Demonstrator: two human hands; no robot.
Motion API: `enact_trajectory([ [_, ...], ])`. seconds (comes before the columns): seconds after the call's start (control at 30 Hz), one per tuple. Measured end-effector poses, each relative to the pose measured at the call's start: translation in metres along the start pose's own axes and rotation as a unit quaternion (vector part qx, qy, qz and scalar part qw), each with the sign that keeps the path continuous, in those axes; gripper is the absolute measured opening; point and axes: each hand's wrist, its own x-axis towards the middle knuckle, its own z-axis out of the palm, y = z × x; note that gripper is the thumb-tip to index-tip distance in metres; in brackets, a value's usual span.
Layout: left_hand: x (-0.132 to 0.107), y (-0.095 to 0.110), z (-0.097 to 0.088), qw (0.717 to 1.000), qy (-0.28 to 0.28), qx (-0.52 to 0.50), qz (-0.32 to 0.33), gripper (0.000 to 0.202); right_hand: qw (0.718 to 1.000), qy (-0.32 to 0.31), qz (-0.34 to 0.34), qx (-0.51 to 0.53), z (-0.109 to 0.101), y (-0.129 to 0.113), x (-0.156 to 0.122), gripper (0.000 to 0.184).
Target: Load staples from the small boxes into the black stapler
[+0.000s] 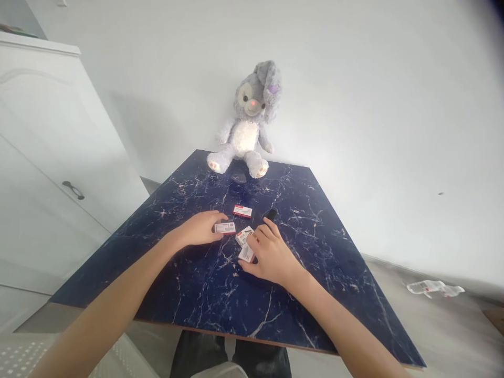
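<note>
Several small white-and-red boxes lie on a dark blue marbled table [205,294]. My left hand [200,228] rests on the table with its fingertips closed on one small box [224,228]. My right hand [270,254] is curled around another small box [246,254] at its left side. A third small box [244,234] lies between the two hands, and a box with a red top [242,211] lies just beyond them. A small black object [270,214] sits beyond my right fingertips.
A grey plush rabbit [248,123] sits at the table's far edge against a white wall. A white cabinet with a dark handle [73,190] stands to the left. Crumpled clear plastic [433,287] lies on the floor at right. My dark-trousered legs [232,357] show under the near edge.
</note>
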Motion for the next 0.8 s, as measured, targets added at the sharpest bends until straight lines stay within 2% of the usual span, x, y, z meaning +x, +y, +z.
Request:
enact_trajectory([
  [0.13, -0.001, -0.019, -0.003, 0.999, -0.006, 0.015, -0.049, 0.064, 0.999, -0.028, -0.005, 0.039, 0.010, -0.006, 0.000, 0.034],
  [0.27, -0.003, -0.033, -0.007, 0.998, -0.030, -0.049, -0.030, 0.087, 1.000, -0.012, 0.028, 0.007, 0.026, -0.011, 0.011, 0.025],
  [0.37, -0.004, -0.035, -0.009, 0.996, -0.047, -0.078, -0.017, 0.086, 0.999, -0.001, 0.038, -0.006, 0.033, -0.015, 0.015, 0.015],
  [0.47, -0.004, -0.031, -0.010, 0.994, -0.064, -0.083, -0.025, 0.077, 0.997, 0.008, 0.082, -0.004, 0.032, -0.014, 0.011, 0.027],
  [0.53, -0.003, -0.027, -0.010, 0.994, -0.062, -0.082, -0.020, 0.071, 0.996, -0.010, 0.086, 0.006, 0.028, -0.009, 0.007, 0.035],
  [0.67, -0.001, -0.015, -0.006, 0.992, -0.054, -0.110, 0.013, 0.068, 0.998, -0.045, 0.041, 0.032, 0.021, 0.000, 0.001, 0.035],
  [0.8, -0.001, 0.003, -0.001, 0.982, -0.068, -0.165, 0.055, 0.066, 0.995, -0.055, -0.002, 0.084, 0.018, 0.004, -0.005, 0.045],
])
